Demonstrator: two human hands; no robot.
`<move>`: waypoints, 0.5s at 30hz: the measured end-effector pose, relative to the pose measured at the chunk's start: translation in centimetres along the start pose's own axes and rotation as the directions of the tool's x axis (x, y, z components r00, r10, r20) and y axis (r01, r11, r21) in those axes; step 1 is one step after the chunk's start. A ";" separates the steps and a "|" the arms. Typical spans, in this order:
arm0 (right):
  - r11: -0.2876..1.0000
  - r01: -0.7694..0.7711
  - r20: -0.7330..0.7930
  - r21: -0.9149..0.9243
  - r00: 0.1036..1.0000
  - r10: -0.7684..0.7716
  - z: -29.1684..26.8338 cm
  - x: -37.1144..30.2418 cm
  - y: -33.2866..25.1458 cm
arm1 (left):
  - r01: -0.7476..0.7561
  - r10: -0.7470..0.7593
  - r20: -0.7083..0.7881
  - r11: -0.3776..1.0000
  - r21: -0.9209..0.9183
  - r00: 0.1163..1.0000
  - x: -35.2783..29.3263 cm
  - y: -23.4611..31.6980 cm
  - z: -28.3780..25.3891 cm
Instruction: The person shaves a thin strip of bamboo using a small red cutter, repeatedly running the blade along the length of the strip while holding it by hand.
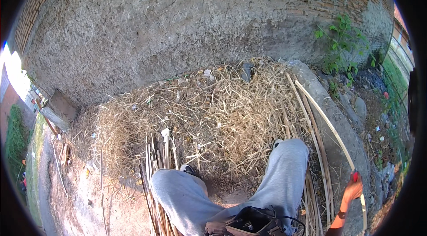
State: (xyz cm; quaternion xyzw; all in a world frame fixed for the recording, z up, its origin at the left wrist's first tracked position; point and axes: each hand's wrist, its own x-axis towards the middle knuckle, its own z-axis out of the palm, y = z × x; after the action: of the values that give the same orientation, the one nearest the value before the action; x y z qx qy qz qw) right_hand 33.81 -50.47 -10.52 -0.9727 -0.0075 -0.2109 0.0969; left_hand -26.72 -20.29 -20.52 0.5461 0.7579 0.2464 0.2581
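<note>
Straw (213,116) lies heaped against the rough wall (178,27), and the seated person's grey-trousered knees (178,187) point into it. Right of the straw, the right hand (353,190) is closed around a long pale bamboo strip (324,113), with something small and red at the grip. The strip's long axis runs from that hand up and leftward toward the straw's far edge. More strips (158,160) lie bundled at the straw's near left side. The left hand is out of view, so the right is nearer.
</note>
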 end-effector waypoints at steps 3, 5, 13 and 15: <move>0.995 0.029 -0.093 0.097 0.996 -0.020 -1.1 2.1 -1.5 | 0.061 -0.061 0.004 0.998 0.019 0.998 -0.7 -1.8 -0.2; 0.963 0.044 -0.133 0.265 0.991 -0.009 -1.7 3.9 -2.3 | 0.088 -0.088 -0.001 0.996 0.026 0.996 -0.9 -2.8 -0.5; 0.839 0.311 -0.217 0.447 0.947 -0.235 -10.1 6.7 -18.9 | -0.158 0.040 -0.446 0.960 -0.232 0.894 6.7 13.9 -10.7; 0.738 0.356 -0.141 0.574 0.930 -0.339 -14.7 3.7 -27.5 | -0.445 0.296 -0.663 0.893 -0.063 0.688 6.6 22.5 -13.4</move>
State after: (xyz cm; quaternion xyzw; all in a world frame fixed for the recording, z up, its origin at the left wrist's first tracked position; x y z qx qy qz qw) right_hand 29.69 -26.41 9.23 -0.8722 -0.2525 -0.2252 0.3533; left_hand -21.55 -8.83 3.40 0.5401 0.6408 0.5455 -0.0115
